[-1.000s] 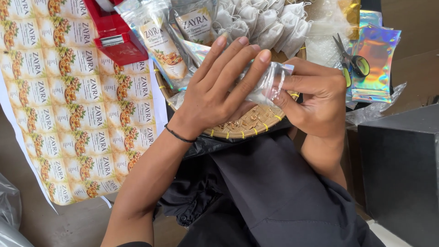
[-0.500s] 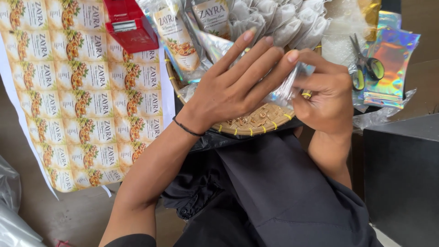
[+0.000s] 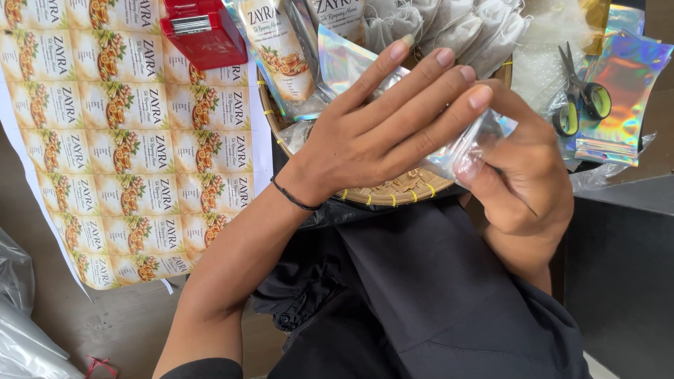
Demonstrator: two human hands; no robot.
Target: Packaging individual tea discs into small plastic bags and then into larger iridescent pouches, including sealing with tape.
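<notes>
My left hand point(image 3: 382, 130) and my right hand point(image 3: 523, 175) both grip a small shiny clear pouch point(image 3: 470, 147) between them, above a round woven tray point(image 3: 393, 193). The left fingers lie flat across the front of the pouch and hide most of it. The right thumb and fingers pinch its right end. A thin black band circles my left wrist. The tray rests on my lap, which is covered by dark cloth.
A large sheet of printed labels point(image 3: 126, 133) lies at the left, with a red stapler point(image 3: 203, 31) on its top edge. Printed sachets point(image 3: 281, 49) and pale tea bags point(image 3: 449, 24) fill the tray's far side. Green-handled scissors point(image 3: 583, 95) rest on holographic pouches point(image 3: 621, 91) at the right.
Both hands stay on the pouch. They now look larger and lower in the view, and the left fingers have spread further over the pouch.
</notes>
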